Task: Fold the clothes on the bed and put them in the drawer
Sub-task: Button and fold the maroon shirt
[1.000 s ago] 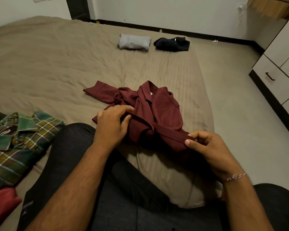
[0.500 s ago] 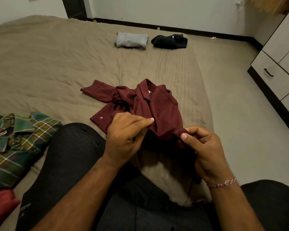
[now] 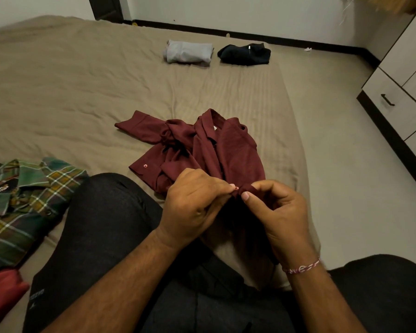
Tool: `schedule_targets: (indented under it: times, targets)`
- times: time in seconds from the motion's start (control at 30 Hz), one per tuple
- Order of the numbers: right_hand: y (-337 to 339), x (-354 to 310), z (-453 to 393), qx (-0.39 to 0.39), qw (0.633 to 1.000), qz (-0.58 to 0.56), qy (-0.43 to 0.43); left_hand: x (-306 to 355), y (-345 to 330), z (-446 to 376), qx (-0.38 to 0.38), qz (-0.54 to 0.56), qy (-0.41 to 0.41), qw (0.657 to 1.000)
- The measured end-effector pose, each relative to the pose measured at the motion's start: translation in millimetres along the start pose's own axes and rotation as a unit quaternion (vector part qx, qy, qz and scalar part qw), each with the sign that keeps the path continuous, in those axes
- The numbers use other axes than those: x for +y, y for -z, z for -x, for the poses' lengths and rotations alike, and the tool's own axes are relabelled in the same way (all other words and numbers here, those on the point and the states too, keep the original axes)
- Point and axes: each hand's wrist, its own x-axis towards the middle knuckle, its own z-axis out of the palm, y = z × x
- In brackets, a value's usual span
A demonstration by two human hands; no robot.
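Both hands now meet at one spot on the maroon shirt (image 3: 228,150).
Left hand (image 3: 192,207) and right hand (image 3: 277,212), apart a second ago, pinch its near edge at a button; folding hasn't begun.

Dim, warm indoor lighting with a brownish cast. Brightest along the far white wall (image 3: 238,13) and pale floor (image 3: 334,152), darkening toward the near edge. Deep shadow pooled under both hands (image 3: 235,207) and across the dark trousers (image 3: 111,231). Soft creases shaded on the bed (image 3: 70,92). Wide-angle bending of straight lines near the edges. Slight softness and grain throughout; no glare.
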Motion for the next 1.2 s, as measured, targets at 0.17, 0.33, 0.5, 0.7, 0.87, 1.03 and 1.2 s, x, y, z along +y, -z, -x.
schedule_targets:
  times: [0.17,0.33,0.5,0.7,0.87,1.03,1.2]
  targets:
    - [-1,2,1,-0.004,1.0,-0.004,0.01,1,-3,0,-0.012,-0.008,-0.017,1.0]
    - [-2,-1,3,-0.022,0.999,-0.015,0.027,-1,-4,0,-0.021,-0.03,-0.032,0.999]
    - [-3,-1,3,-0.024,0.999,-0.031,0.031,-4,-8,4,-0.041,-0.046,-0.034,0.998]
    - [4,6,-5,-0.075,0.995,-0.003,0.059,-6,-13,7,-0.074,-0.014,0.0,0.997]
    - [11,18,-14,-0.146,0.987,0.058,0.044,-9,-15,9,-0.144,0.118,0.164,0.969]
    - [17,27,-19,-0.187,0.974,0.121,0.042,-17,-15,6,-0.218,0.153,0.189,0.945]
    - [18,32,-21,-0.181,0.969,0.158,0.061,-23,-15,7,-0.229,0.1,0.149,0.957]
